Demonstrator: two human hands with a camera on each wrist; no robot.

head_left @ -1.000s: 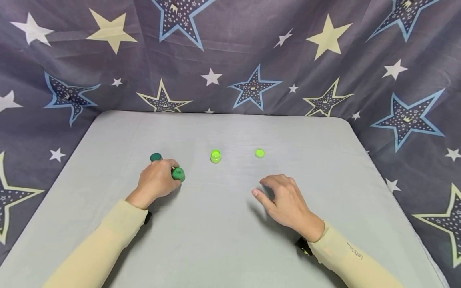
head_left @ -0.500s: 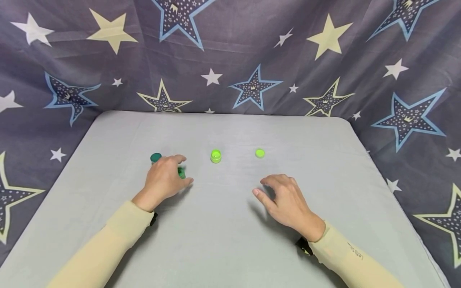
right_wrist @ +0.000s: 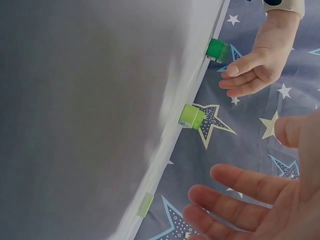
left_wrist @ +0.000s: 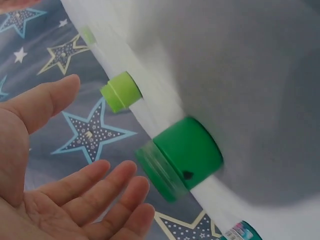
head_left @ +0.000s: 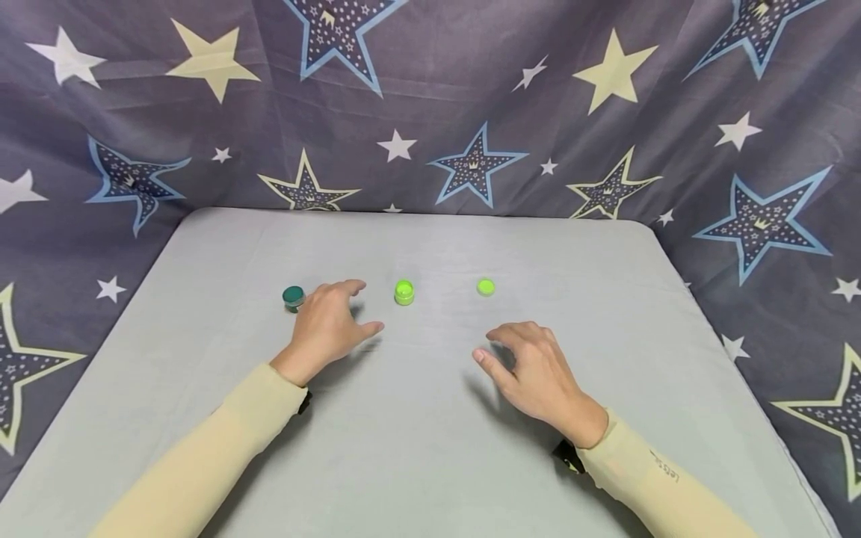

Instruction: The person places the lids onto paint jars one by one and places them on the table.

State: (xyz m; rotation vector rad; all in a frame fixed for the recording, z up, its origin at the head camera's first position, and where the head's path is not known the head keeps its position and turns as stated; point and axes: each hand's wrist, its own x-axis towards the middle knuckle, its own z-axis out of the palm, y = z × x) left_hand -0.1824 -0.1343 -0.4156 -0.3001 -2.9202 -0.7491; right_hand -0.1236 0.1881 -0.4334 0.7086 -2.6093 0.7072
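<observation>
My left hand [head_left: 326, 325] hovers with thumb and fingers spread, holding nothing. Behind its fingers [left_wrist: 107, 195] in the left wrist view stands a green jar [left_wrist: 187, 155] without a lid, which the hand hides in the head view. To the left of that hand is a dark teal jar [head_left: 293, 296], partly covered by it. A small lime jar [head_left: 404, 293] stands open at the table's middle, right of the left fingertips. Farther right lies a flat lime lid [head_left: 486, 287]. My right hand [head_left: 541, 377] hovers nearer to me than the lid, fingers relaxed and holding nothing.
A pale grey cloth covers the table [head_left: 430, 448]. Along its far edge hangs a dark curtain [head_left: 430, 97] with a star pattern, which also runs down both sides.
My left hand has let go of the green jar, spread its fingers and moved right, toward the lime jar. More of the teal jar shows. The right hand stays almost still.
</observation>
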